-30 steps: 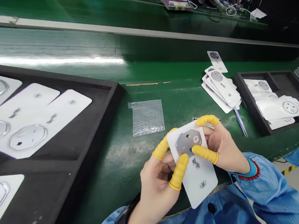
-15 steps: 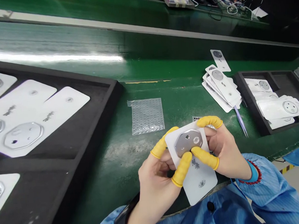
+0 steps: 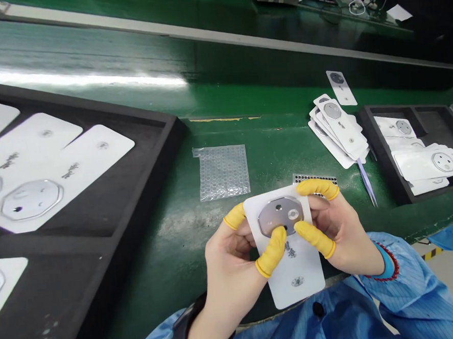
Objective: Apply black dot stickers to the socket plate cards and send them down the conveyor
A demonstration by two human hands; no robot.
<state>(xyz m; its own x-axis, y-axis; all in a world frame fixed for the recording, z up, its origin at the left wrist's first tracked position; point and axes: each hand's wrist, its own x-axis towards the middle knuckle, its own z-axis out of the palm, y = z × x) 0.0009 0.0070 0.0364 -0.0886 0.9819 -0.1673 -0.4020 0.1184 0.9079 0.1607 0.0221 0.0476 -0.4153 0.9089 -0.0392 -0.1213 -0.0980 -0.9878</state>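
Observation:
A white rounded panel with a silver octagonal plate, a ring, small holes and dark printing is held up in front of me, tilted a little. My left hand, in yellow finger cots, grips its left edge, the thumb lying on the silver plate beside a dark hole. At the upper right edge my right hand pinches the same panel, forefinger at the top corner and thumb near the plate's lower right. Partly hidden behind it lies a sheet of small black dots. My other fingers are behind the panel.
Bubble wrap lies on the green bench. At right are a stack of similar panels, one single panel, purple tweezers and a black tray of panels. A large black tray with panels fills the left.
The panel has shifted slightly left and turned more upright. My right thumb has drawn apart from the left thumb, baring a dark hole, and more of the dotted sheet shows.

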